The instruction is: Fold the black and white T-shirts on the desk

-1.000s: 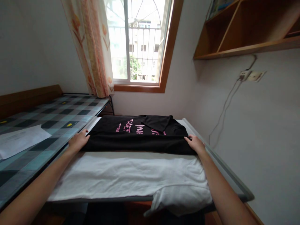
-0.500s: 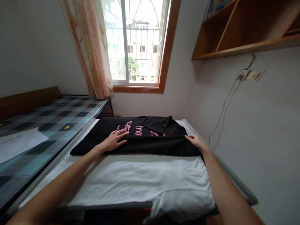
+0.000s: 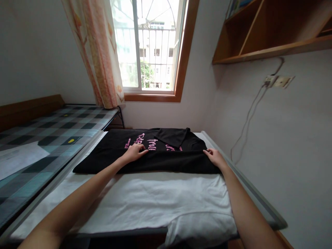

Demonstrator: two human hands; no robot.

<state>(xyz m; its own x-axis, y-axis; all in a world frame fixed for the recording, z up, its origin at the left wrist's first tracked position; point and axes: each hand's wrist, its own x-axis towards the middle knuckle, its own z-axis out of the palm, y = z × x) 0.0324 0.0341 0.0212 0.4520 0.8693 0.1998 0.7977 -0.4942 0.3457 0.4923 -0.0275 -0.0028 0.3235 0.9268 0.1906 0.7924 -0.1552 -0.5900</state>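
A black T-shirt (image 3: 166,162) with pink lettering lies on the table, its near side folded over toward the window. One dark sleeve rests folded inward across the lettering. My left hand (image 3: 135,153) is at the middle of the folded edge, fingers curled and thumb against the cloth, closed on it. Near the collar end, my right hand (image 3: 215,158) pinches the same edge between thumb and fingers. Underneath is a white T-shirt (image 3: 155,197), spread out, with its near sleeve hanging over the table's front edge.
The grey-edged table (image 3: 269,211) stands against the right wall. To the left is a bed with a checked mattress (image 3: 85,117) and a sheet of paper (image 3: 20,159). A wooden shelf (image 3: 259,55) hangs above a wall socket (image 3: 276,81). Behind are a curtain (image 3: 100,52) and a barred window.
My left hand has shifted a little to the right, and its spread fingers have curled onto the folded edge. My right hand keeps its pinch at nearly the same place.
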